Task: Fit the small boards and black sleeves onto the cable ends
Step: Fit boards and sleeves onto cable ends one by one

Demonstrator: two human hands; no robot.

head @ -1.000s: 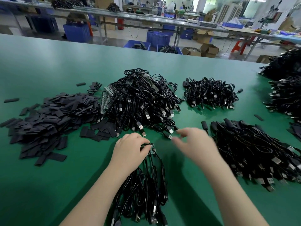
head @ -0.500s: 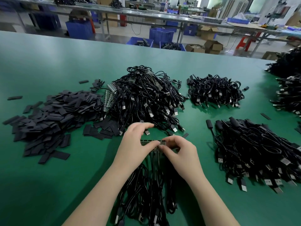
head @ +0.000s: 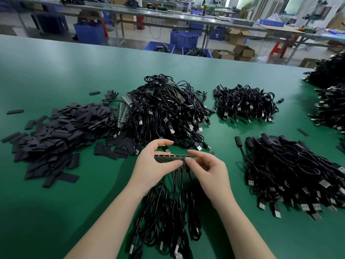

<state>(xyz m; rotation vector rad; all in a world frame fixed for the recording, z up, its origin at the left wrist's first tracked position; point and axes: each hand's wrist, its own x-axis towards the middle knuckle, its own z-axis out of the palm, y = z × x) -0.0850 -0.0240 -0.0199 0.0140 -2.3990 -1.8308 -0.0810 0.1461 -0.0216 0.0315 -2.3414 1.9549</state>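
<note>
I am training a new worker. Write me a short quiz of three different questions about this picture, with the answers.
1. True or false: the left hand and the right hand hold the same strip of small boards.
2. Where does the pile of black sleeves lie? A) left of the hands B) right of the hands C) under the hands
3. Fill in: the cables joined to the strip hang toward the ____.

Key: 1 true; 2 A; 3 person
</note>
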